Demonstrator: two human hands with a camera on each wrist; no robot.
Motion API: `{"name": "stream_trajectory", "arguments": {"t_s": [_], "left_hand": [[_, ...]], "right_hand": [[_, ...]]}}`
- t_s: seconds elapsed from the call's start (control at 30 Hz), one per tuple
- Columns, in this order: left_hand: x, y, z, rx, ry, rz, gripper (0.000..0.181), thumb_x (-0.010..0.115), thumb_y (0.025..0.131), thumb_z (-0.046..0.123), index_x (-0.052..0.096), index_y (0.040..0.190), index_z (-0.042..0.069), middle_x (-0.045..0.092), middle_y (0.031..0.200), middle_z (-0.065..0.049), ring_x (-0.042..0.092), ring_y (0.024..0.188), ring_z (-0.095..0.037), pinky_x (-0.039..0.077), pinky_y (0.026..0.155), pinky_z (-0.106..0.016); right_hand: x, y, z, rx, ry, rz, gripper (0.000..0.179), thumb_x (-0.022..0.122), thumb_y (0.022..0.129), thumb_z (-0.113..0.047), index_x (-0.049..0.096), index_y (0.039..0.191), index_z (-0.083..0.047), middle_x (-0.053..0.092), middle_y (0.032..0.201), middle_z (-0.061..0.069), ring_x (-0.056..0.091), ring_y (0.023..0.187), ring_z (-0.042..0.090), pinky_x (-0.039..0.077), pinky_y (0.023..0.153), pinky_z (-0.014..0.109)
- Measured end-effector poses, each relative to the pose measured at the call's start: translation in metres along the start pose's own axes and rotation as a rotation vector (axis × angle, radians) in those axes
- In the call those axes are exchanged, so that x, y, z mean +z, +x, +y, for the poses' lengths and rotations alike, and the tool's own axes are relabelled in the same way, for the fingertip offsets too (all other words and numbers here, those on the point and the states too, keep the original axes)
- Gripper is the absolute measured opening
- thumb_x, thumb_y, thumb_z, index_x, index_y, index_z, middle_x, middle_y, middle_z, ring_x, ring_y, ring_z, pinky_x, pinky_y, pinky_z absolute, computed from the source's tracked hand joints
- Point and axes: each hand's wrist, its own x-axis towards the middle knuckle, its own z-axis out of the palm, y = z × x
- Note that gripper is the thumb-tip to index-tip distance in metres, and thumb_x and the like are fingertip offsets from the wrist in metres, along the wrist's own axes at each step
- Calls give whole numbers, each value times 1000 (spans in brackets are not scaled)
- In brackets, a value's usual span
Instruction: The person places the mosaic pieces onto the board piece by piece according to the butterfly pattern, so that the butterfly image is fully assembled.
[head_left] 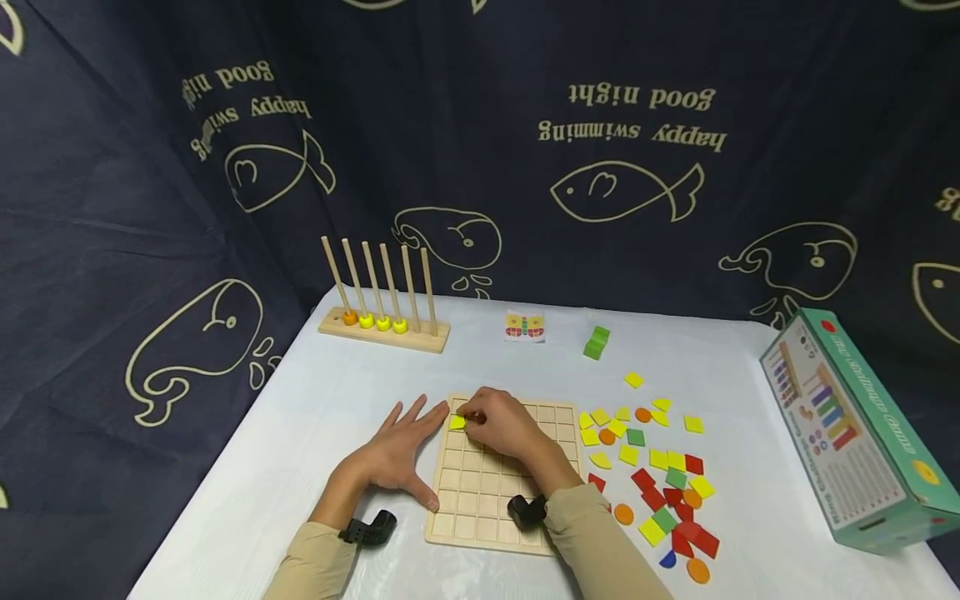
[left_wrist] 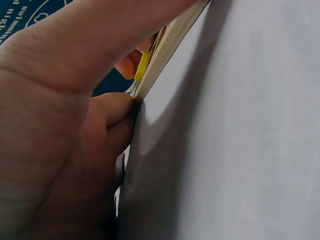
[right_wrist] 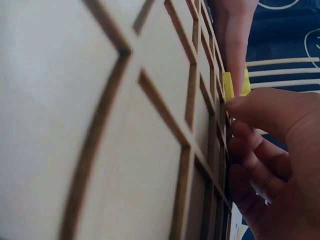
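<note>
On the compartmented board (head_left: 466, 503), right fingers (head_left: 476, 405) pinch a yellow tile (head_left: 457, 423).

Pretty much the whole backdrop is taken up by dark navy cloth (head_left: 465, 100), hung behind and to the left, kinda creased on that left side. It's printed with pale outlines of fish (head_left: 618, 193) and whales (head_left: 447, 237), plus lettering (head_left: 588, 132), "happy swimming" and "good night", seen upside down. A white counter (head_left: 360, 375) is lit fairly evenly, with a soft grey shadow (left_wrist: 165, 150) caught by the left wrist view.
</note>
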Motion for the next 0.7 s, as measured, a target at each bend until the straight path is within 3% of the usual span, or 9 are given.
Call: {"name": "stream_trajectory", "arguments": {"t_s": [0.43, 0.7], "left_hand": [[0, -1, 1, 10, -11, 11, 142, 74, 44, 81, 17, 155, 11, 17, 159, -2, 5, 145, -32, 1, 112, -57], [0, -1, 1, 19, -17, 29, 142, 73, 45, 82, 18, 155, 11, 19, 159, -3, 5, 145, -32, 1, 112, -57]], "right_hand": [[-1, 4, -1, 45, 16, -27, 20, 71, 82, -12, 76, 101, -14, 60, 90, -6, 53, 74, 8, 48, 69, 25], [-2, 6, -4, 69, 22, -26, 16, 76, 83, -24, 76, 96, -14, 61, 89, -4, 54, 75, 7, 48, 69, 25]]}}
